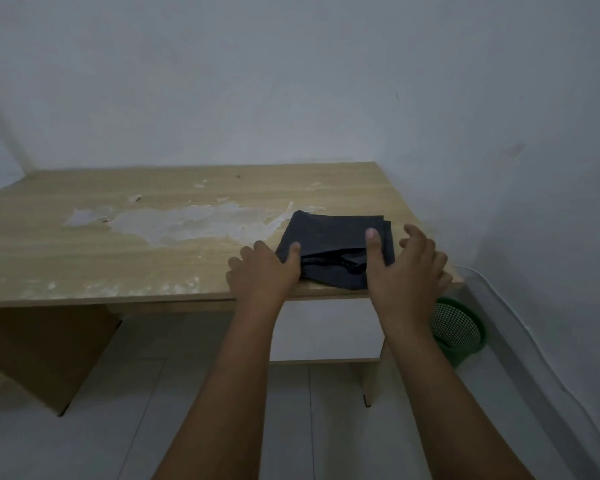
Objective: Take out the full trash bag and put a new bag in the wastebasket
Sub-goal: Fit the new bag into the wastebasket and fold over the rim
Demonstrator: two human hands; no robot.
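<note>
The new bag (333,242), folded on the table (118,244), lies under our left hand (265,271) and right hand (404,268), grip loose, while the wastebasket (459,329) looks unlined.

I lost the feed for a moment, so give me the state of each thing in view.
Folded black bag: flat on desk, folded.
Left hand: thumb on bag's left edge.
Right hand: thumb pressing bag, fingers spread.
Green wastebasket: on floor, tilted, no liner visible.
Desk: surface peeled.
</note>
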